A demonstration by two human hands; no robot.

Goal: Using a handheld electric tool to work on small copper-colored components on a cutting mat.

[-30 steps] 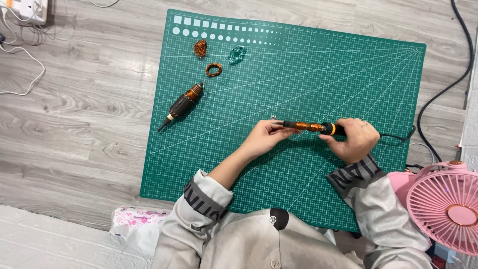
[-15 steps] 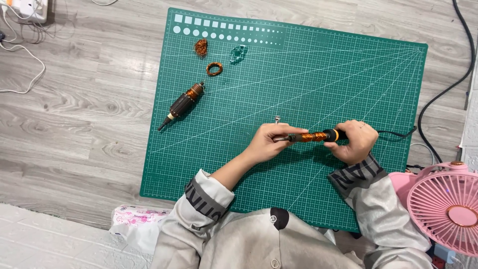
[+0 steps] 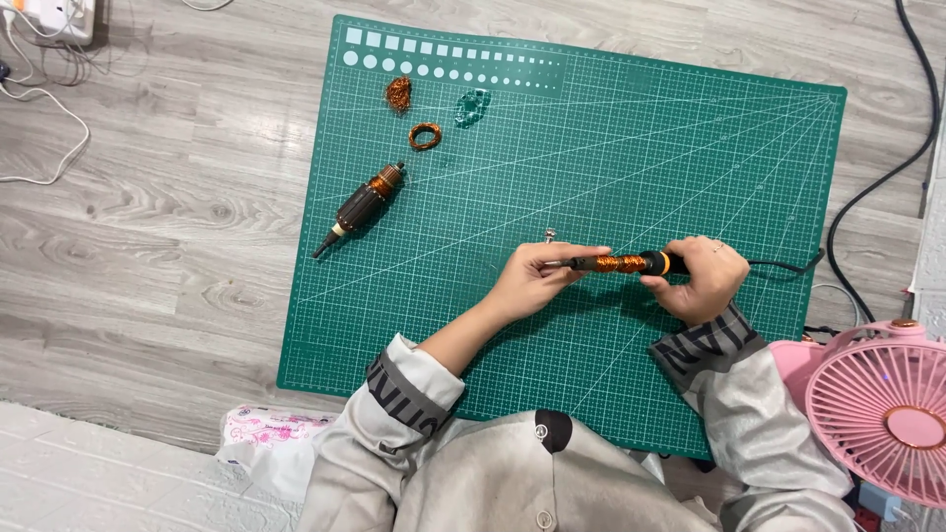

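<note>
Grey wood-grain flooring carries a green cutting mat [image 3: 690, 128], which serves as the working ground and is the landmark for everything else. Over the mat's lower middle, the person holds a soldering iron [image 3: 623, 263] level between both hands. The right hand [image 3: 696, 278] is wrapped around the black handle end, where the cord leaves toward the mat's right edge, so that hand carries the weight. The left hand [image 3: 537, 279] pinches the tip end with fingertips, a light hold that steadies the barrel, which is wound with copper wire. A small metal piece [image 3: 550, 234] lies on the mat just above the left fingers.

On the mat's upper left lie a motor armature [image 3: 362, 207], set aslant, a copper wire ring [image 3: 425, 136], a loose copper wire tangle [image 3: 398, 94] and a greenish bit [image 3: 473, 105], kept apart from the hands. Off the mat's lower right corner stands a pink fan [image 3: 882, 409].
</note>
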